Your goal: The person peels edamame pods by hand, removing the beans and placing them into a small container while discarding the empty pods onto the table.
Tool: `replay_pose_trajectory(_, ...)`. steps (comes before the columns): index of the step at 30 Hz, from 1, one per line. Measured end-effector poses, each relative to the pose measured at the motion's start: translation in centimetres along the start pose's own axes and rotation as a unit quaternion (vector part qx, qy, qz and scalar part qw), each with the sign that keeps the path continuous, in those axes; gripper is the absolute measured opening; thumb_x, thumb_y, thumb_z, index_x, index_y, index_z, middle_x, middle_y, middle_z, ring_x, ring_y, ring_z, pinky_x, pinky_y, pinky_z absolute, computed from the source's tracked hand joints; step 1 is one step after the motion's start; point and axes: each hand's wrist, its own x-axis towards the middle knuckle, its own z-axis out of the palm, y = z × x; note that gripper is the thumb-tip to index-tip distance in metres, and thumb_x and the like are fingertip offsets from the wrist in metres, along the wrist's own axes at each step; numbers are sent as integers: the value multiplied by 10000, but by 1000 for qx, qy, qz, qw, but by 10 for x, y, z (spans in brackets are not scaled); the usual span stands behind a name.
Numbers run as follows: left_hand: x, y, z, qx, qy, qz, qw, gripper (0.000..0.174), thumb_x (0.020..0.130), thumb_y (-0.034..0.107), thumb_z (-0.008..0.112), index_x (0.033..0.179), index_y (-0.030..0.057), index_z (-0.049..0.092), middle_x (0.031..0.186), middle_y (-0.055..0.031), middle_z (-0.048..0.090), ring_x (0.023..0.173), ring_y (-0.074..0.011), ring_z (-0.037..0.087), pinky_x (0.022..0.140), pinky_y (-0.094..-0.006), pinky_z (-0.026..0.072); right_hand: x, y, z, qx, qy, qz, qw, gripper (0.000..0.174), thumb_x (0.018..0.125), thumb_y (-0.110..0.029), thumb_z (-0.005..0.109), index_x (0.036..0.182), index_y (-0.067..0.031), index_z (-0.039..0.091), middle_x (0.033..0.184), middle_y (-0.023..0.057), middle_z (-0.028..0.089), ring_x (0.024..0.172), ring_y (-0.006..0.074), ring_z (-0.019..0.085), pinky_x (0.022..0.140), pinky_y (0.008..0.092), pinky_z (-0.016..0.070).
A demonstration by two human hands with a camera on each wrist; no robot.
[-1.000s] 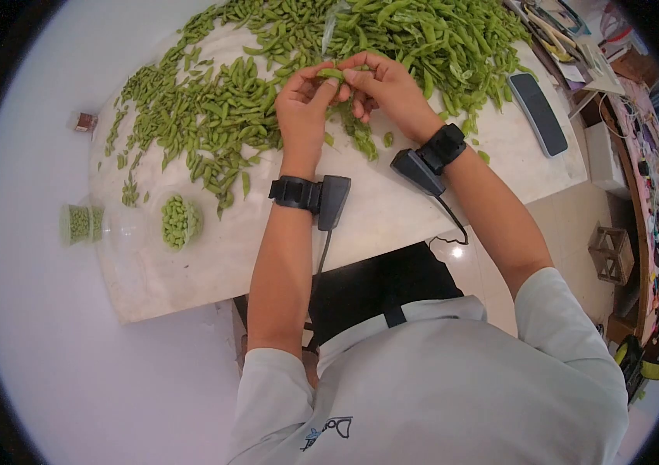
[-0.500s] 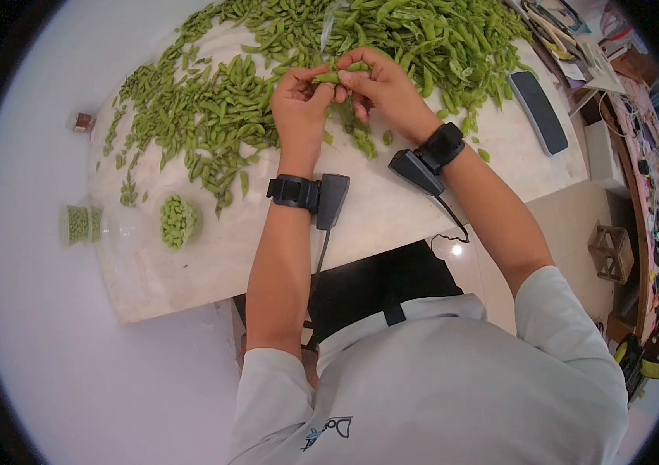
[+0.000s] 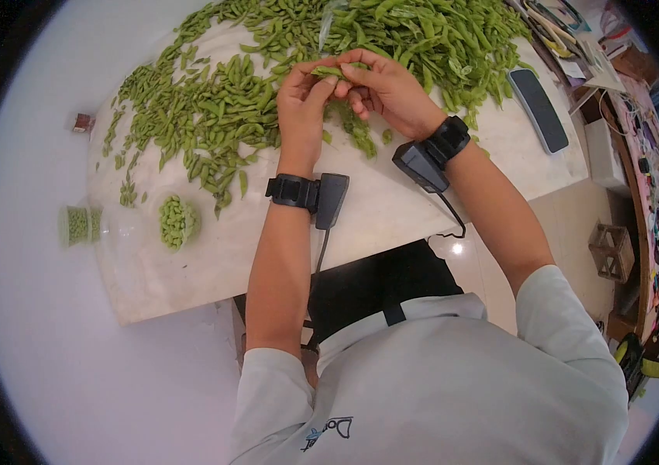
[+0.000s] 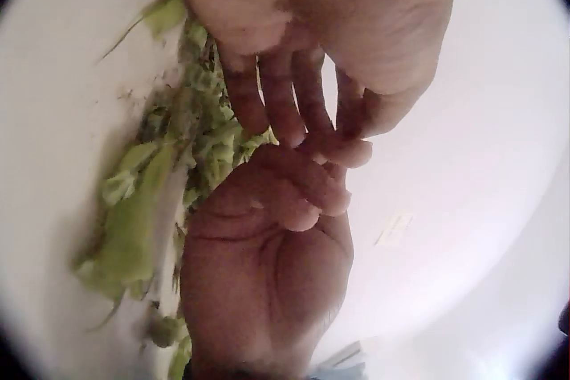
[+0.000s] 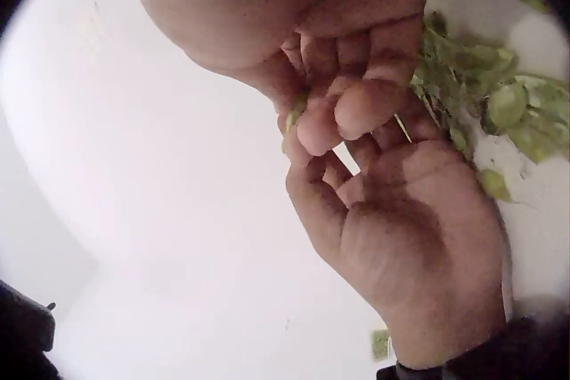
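A green bean pod (image 3: 325,70) is held between both hands over the table. My left hand (image 3: 301,116) pinches one end with thumb and fingers, and my right hand (image 3: 399,97) pinches the other. In the right wrist view a sliver of the pod (image 5: 292,120) shows by the fingertips; the rest is hidden behind them. The fingers of the two hands meet in both wrist views. Beyond my right hand lies a large heap of bright green pods (image 3: 422,39). Smaller, duller pods (image 3: 221,116) spread out to the left.
A clear cup of shelled beans (image 3: 179,222) stands near the table's left front. Another tub of green beans (image 3: 77,223) is at the left edge. A dark phone-like device (image 3: 538,111) lies on the right of the table (image 3: 205,271). Tools (image 3: 550,35) lie at the far right.
Both hands stay together around the pod, with small shifts of the fingers. The right wrist has turned slightly and moved a little to the right.
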Motion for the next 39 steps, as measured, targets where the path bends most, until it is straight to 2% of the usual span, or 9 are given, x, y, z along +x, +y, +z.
replay_pose_trajectory(2, -1, 0, 2, 9, -4, -4, 1000, 193, 848, 22, 558, 1034, -12, 592, 871, -45, 629, 774, -100, 573, 719, -243, 464, 1, -1, -1, -6, -2, -15, 1000, 231, 927, -215, 524, 1082, -48, 483, 792, 66, 639, 534, 85, 542, 464, 204, 434)
replay_pose_trajectory(5, 0, 0, 3, 36, 28, 2, 999, 202, 849, 28, 570, 1045, -14, 598, 881, -53, 633, 755, -99, 577, 689, -241, 470, -1, -8, 2, -71, 22, -6, 997, 241, 919, -211, 535, 1080, -34, 503, 779, 61, 642, 546, 85, 554, 475, 202, 449)
replay_pose_trajectory(11, -1, 5, 4, 22, 46, -13, 999, 236, 845, 4, 557, 1074, -32, 598, 867, -69, 636, 690, -96, 577, 626, -225, 475, 0, -7, 4, -228, 68, -54, 970, 253, 878, -179, 586, 1059, -6, 543, 783, 43, 650, 607, 74, 583, 491, 204, 468)
replay_pose_trajectory(14, 0, 5, 2, 51, 33, -11, 998, 241, 839, -13, 543, 1071, -34, 605, 844, -66, 633, 675, -95, 568, 626, -223, 474, 0, -3, 3, -282, 67, -112, 950, 254, 868, -186, 605, 1035, -2, 553, 776, 31, 651, 620, 64, 577, 493, 202, 465)
replay_pose_trajectory(17, -1, 6, 3, 67, 42, -15, 997, 226, 832, -13, 544, 1045, -35, 616, 828, -55, 627, 664, -90, 556, 626, -219, 468, -1, -3, 3, -298, 75, -100, 946, 230, 889, -201, 589, 1033, -22, 579, 763, 3, 635, 628, 54, 566, 494, 194, 454)
replay_pose_trajectory(23, 1, -1, 0, 110, 40, 8, 993, 227, 828, 9, 542, 1038, -18, 623, 799, -31, 618, 643, -72, 519, 583, -201, 410, -1, -3, 4, -292, 69, -79, 951, 190, 905, -199, 566, 975, -23, 590, 724, 5, 621, 599, 50, 553, 499, 194, 436)
replay_pose_trajectory(32, -2, 5, 0, 195, 22, 14, 980, 186, 830, 51, 557, 989, -14, 629, 757, 2, 579, 636, -62, 497, 578, -193, 389, -2, -4, 4, -294, 64, -81, 950, 194, 916, -213, 551, 842, -33, 547, 613, -10, 546, 511, 50, 508, 456, 206, 409)
replay_pose_trajectory(39, 1, 2, 0, 110, 30, 35, 993, 198, 873, 113, 579, 1036, 1, 569, 849, -28, 587, 639, -78, 509, 572, -214, 412, 0, -1, 3, -317, 67, -83, 943, 195, 915, -199, 540, 815, -32, 552, 590, -15, 530, 485, 51, 492, 447, 210, 409)
